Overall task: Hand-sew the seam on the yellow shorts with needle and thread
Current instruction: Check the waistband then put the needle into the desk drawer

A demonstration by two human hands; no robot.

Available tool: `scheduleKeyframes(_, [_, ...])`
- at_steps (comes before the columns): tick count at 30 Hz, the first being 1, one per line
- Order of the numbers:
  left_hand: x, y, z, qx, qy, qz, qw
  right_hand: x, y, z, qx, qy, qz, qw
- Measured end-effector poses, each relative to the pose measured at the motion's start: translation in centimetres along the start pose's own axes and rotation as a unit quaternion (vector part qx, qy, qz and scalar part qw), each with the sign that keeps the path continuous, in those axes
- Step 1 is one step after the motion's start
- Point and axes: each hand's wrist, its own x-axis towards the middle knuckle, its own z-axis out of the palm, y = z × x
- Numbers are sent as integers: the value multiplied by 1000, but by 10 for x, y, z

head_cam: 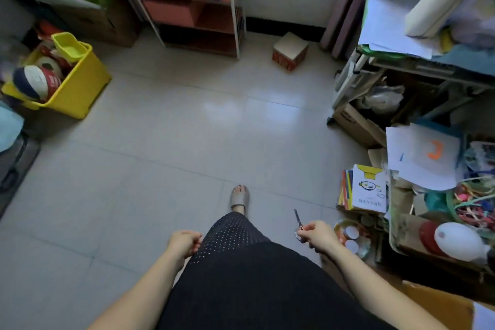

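I am standing on a tiled floor, looking down past my dark dress. My right hand (317,236) grips a small pair of scissors (298,220) by the handles, blades pointing up and away. My left hand (184,241) hangs beside my leg with fingers loosely curled and nothing in it. No yellow shorts, needle or thread show anywhere in the head view.
A yellow bin (77,88) full of toys stands at the left. A shelf unit (198,8) is at the back, a small box (290,51) on the floor near it. Piles of books (368,187), papers and craft clutter crowd the right side. My slippered foot (239,197) is ahead.
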Motion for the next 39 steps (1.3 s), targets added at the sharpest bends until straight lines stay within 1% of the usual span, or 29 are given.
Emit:
scheduleKeyframes(4, [41,88,-19,78,2,1,997,44,-81,-26,48,25,4,999])
scheduleKeyframes(6, [62,139,-23,81,0,1,997,62,-116,-40,57,37,6,998])
scheduleKeyframes(8, [76,192,-17,81,-10,18,997,79,-148,-57,67,53,8,996])
scheduleKeyframes(10, [81,243,0,70,-27,37,996,93,-175,-75,70,65,13,995])
scheduleKeyframes(13, [89,311,34,51,-76,58,994,122,-209,-108,66,79,18,995])
scheduleKeyframes(17, [111,389,81,67,-105,71,990,174,-249,-164,34,81,19,996])
scheduleKeyframes(21, [130,455,109,69,-81,57,993,210,-293,-225,-71,52,39,995])
scheduleKeyframes(24, [144,501,116,62,-79,50,994,233,-337,-260,-90,37,46,994])
scheduleKeyframes(27, [159,545,112,48,-55,49,996,257,-392,-283,-110,19,21,994])
scheduleKeyframes(31, [186,596,88,20,-10,24,999,288,-471,-293,-106,-1,-14,994])
scheduleKeyframes(34, [212,635,65,4,1,19,1000,317,-532,-292,-111,-16,-40,993])
scheduleKeyframes(36, [231,661,48,9,4,13,1000,338,-571,-290,-124,-19,-49,991])
scheduleKeyframes(39, [263,706,18,38,20,-3,999,367,-625,-287,-121,-1,-37,992])
